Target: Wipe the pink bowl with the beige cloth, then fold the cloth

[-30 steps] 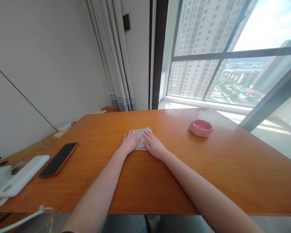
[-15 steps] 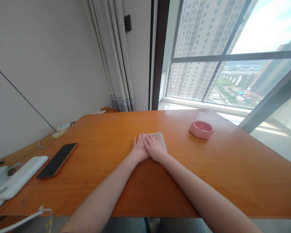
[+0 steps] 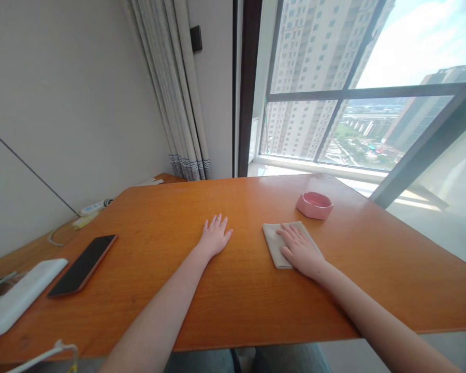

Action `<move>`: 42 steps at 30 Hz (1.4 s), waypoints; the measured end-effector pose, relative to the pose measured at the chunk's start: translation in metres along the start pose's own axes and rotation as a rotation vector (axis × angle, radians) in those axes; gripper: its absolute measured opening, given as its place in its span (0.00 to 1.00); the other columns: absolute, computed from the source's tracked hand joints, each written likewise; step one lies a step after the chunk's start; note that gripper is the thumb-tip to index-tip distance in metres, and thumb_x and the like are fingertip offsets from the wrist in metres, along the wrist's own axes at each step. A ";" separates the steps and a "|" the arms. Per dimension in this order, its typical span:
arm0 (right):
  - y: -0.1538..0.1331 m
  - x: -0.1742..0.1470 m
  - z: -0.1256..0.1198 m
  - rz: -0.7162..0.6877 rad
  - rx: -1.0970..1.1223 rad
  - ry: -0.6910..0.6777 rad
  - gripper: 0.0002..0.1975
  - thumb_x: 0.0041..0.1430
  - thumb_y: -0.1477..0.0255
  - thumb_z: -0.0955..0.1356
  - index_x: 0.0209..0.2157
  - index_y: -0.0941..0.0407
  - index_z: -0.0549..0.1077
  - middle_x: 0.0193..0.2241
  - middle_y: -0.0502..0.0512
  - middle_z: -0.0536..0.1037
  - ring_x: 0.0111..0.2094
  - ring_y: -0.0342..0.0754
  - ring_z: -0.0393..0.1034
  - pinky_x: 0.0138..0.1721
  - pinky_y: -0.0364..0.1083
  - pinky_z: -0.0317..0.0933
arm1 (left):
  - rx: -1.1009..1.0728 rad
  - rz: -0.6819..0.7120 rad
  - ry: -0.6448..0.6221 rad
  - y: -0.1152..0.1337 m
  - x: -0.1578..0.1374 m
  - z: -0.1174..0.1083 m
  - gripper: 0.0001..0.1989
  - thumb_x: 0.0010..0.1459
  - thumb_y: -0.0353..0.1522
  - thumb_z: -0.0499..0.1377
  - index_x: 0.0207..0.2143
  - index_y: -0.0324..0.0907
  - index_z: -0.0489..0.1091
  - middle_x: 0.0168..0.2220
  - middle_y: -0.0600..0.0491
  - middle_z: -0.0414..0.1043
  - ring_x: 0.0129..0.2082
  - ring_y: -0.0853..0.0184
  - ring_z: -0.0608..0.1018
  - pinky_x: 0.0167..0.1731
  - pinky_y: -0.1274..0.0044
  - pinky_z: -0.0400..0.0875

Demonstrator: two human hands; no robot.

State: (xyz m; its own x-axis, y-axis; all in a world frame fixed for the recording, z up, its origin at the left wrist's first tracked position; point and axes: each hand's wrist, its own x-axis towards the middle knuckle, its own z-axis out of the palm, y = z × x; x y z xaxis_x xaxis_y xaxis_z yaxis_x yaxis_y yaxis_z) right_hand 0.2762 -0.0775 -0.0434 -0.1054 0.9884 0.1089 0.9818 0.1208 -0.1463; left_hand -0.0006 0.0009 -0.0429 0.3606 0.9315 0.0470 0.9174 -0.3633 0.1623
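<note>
A folded beige cloth (image 3: 274, 243) lies flat on the orange-brown wooden table (image 3: 233, 295), right of the middle. My right hand (image 3: 301, 248) rests palm down on it, fingers stretched out, covering part of its right side. Palm down on the bare wood to the left is my left hand (image 3: 214, 237), its fingers spread and holding nothing. A gap of table separates the two hands. Just beyond the cloth, toward the window, stands a pink ashtray-like dish (image 3: 315, 205) with angled sides; neither hand touches it.
A dark-screened phone (image 3: 83, 265) lies on the table's left side, beside a white power bank (image 3: 27, 295). A white cable (image 3: 46, 355) hangs at the near left edge. At the far left is a power strip (image 3: 93, 207). Curtain (image 3: 186, 103) and window stand behind the table.
My right hand has slid right with the cloth beneath it, away from my left hand. The left hand has shifted slightly left. The view has turned a little.
</note>
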 end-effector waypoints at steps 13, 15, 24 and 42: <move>0.179 -0.041 -0.016 0.077 -0.010 0.170 0.24 0.59 0.54 0.55 0.47 0.52 0.67 0.53 0.60 0.69 0.54 0.53 0.63 0.56 0.54 0.54 | -0.018 0.002 0.025 -0.002 0.001 0.003 0.29 0.63 0.44 0.42 0.62 0.41 0.53 0.66 0.41 0.46 0.66 0.55 0.50 0.61 0.56 0.42; 0.178 -0.042 -0.023 0.055 -0.042 0.209 0.23 0.59 0.55 0.55 0.47 0.52 0.68 0.52 0.61 0.70 0.53 0.53 0.64 0.56 0.53 0.55 | -0.014 -0.006 0.006 -0.001 0.001 0.000 0.29 0.63 0.44 0.41 0.62 0.40 0.53 0.66 0.41 0.45 0.66 0.55 0.50 0.61 0.57 0.42; 0.023 0.006 -0.029 -0.159 0.057 0.271 0.19 0.61 0.66 0.57 0.51 0.54 0.67 0.53 0.60 0.69 0.55 0.53 0.61 0.59 0.56 0.48 | -0.022 -0.007 0.007 0.000 0.000 0.001 0.29 0.63 0.44 0.42 0.62 0.41 0.53 0.66 0.41 0.46 0.66 0.55 0.50 0.61 0.55 0.42; -0.134 0.100 0.025 -0.156 0.326 0.157 0.18 0.61 0.75 0.56 0.48 0.60 0.70 0.49 0.59 0.73 0.51 0.48 0.64 0.55 0.45 0.53 | -0.090 -0.031 0.134 0.006 0.015 0.005 0.22 0.63 0.36 0.43 0.58 0.43 0.60 0.63 0.44 0.55 0.63 0.54 0.56 0.60 0.55 0.47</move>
State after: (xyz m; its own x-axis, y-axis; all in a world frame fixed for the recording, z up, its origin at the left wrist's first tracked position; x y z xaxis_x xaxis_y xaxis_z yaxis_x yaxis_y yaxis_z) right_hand 0.1298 0.0072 -0.0372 -0.1996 0.9329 0.2997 0.8514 0.3165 -0.4181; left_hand 0.0114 0.0124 -0.0457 0.3013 0.9382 0.1702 0.9068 -0.3372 0.2529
